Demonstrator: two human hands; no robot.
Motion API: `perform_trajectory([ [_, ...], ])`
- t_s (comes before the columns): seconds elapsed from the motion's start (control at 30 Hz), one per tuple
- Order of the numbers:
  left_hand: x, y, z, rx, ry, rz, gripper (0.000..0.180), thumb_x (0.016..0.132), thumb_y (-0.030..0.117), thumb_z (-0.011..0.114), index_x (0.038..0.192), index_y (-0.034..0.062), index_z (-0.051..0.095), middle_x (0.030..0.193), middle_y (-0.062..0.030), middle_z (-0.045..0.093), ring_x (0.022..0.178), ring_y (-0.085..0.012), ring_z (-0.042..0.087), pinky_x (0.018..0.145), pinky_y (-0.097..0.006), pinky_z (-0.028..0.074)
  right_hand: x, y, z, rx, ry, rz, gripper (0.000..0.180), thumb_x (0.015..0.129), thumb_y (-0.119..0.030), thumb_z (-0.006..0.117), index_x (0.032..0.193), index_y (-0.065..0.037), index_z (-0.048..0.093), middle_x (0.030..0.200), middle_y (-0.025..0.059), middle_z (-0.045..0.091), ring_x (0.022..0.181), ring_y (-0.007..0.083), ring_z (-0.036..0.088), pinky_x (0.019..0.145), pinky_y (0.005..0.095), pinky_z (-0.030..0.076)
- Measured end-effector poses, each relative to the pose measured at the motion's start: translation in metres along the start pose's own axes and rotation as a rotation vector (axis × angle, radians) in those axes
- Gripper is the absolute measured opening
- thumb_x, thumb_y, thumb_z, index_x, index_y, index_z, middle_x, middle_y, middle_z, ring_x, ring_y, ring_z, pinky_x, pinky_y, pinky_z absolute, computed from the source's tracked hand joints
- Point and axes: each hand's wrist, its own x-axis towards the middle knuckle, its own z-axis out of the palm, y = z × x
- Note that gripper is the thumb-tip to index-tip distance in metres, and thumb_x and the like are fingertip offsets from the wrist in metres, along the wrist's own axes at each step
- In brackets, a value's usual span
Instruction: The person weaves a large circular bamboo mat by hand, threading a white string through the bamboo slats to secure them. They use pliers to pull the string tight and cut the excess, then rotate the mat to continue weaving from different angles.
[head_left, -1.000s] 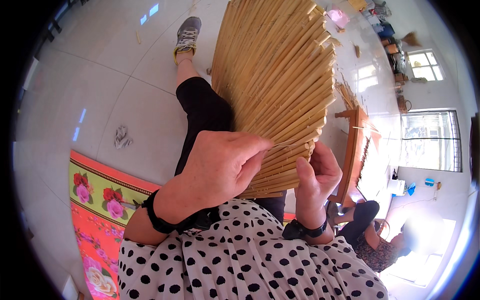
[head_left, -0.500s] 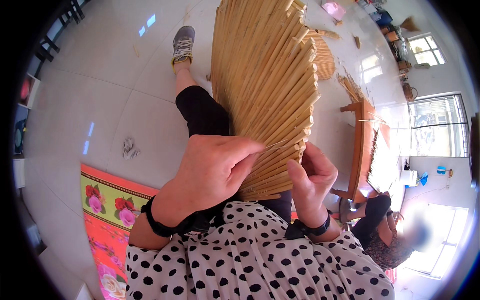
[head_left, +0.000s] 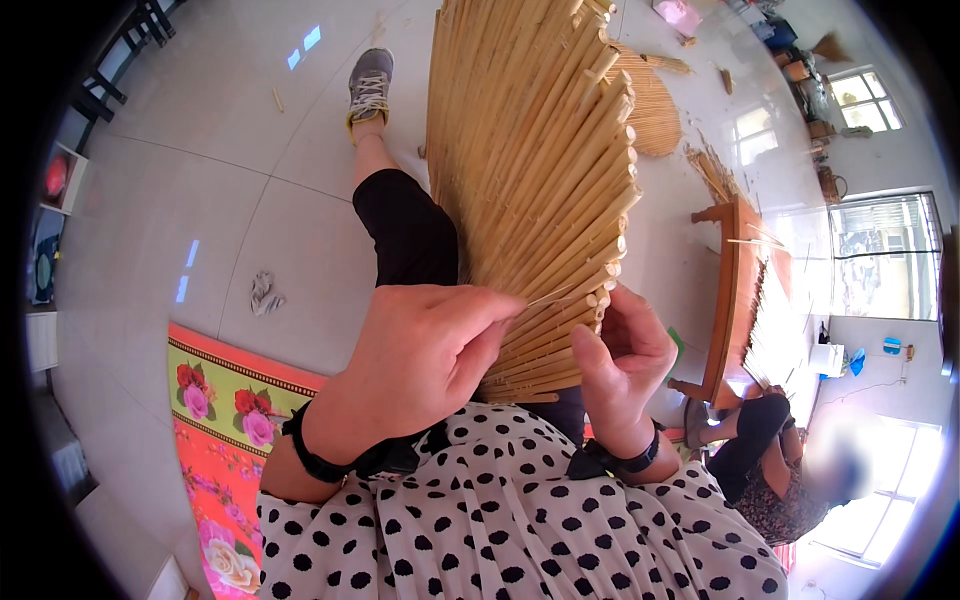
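If the left hand (head_left: 415, 348), pinching a thin strand (head_left: 560, 296) mid-frame, overpulls, reed stalks (head_left: 540, 180) clamped by the right hand (head_left: 622, 370) could splay.

A craft workshop, by its look: a broad fan of tan stalks (head_left: 535, 150) at twelve o'clock, a flat tan stalk mat (head_left: 655, 115) past one, loose tan stalks (head_left: 712, 175) at two on glossy pale floor tiles (head_left: 290, 225), a brown wooden table (head_left: 738, 285) at three.
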Motion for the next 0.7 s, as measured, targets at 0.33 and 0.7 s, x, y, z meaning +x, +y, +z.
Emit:
perform_trajectory([
  [0.33,-0.003,-0.003,0.005,-0.027,0.013,-0.021,0.013,0.078,-0.003,0.065,0.089,0.0029,0.063,0.069,-0.0102,0.063,0.056,-0.0275,0.060,0.048,-0.034,0.045,0.000,0.002,-0.003,0.067,0.055,0.015,0.047,0.077,0.004,0.069,0.121,0.010,0.056,0.099,0.0068,0.065,0.091,0.0093,0.059,0.083,0.0233,0.045],
  [0.7,0.001,-0.006,0.009,-0.027,0.002,-0.021,0.013,0.077,-0.001,0.066,0.089,0.0031,0.064,0.071,-0.0116,0.064,0.059,-0.0287,0.062,0.050,-0.035,0.047,0.002,-0.001,0.001,0.088,0.063,0.002,0.047,0.076,0.005,0.069,0.121,0.010,0.056,0.098,0.0063,0.065,0.089,0.0086,0.059,0.082,0.0230,0.046],
])
